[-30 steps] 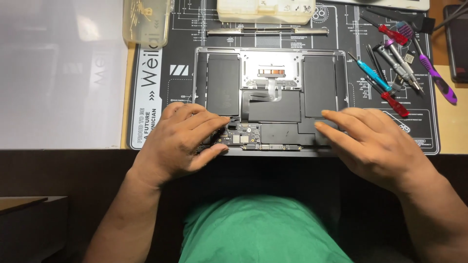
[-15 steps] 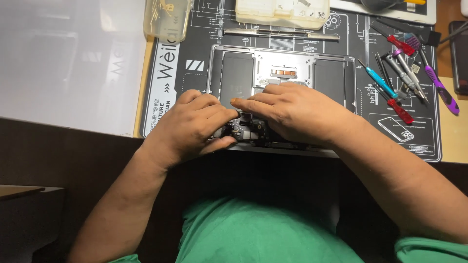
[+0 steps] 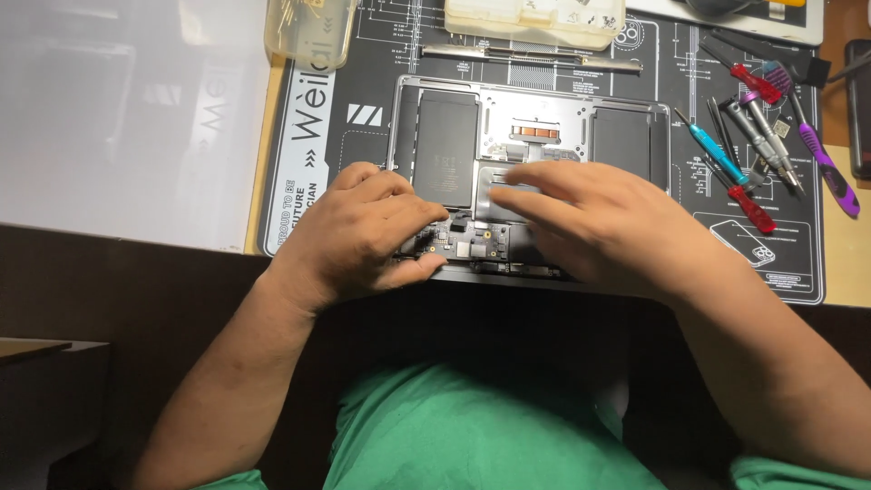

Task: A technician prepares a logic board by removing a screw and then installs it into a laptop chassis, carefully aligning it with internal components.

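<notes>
An opened laptop (image 3: 544,118) lies bottom-up on a black repair mat (image 3: 308,163), its black battery cells (image 3: 446,150) and green logic board (image 3: 467,243) exposed. My left hand (image 3: 363,231) rests on the near left edge of the case, fingers curled onto the logic board. Spread over the middle of the case is my right hand (image 3: 599,222), its fingers reaching left across the central battery area. It hides the right part of the board. I see no tool in either hand.
Several screwdrivers, red, blue and purple (image 3: 762,136), lie on the mat at the right. A clear parts box (image 3: 531,18) and a yellowish plastic container (image 3: 308,27) stand at the back. A long metal tool (image 3: 526,59) lies behind the laptop. A white sheet (image 3: 118,118) covers the left.
My right hand has moved from the right side of the case to its middle, next to the left hand, and its fingers have spread out. The left hand has stayed put.
</notes>
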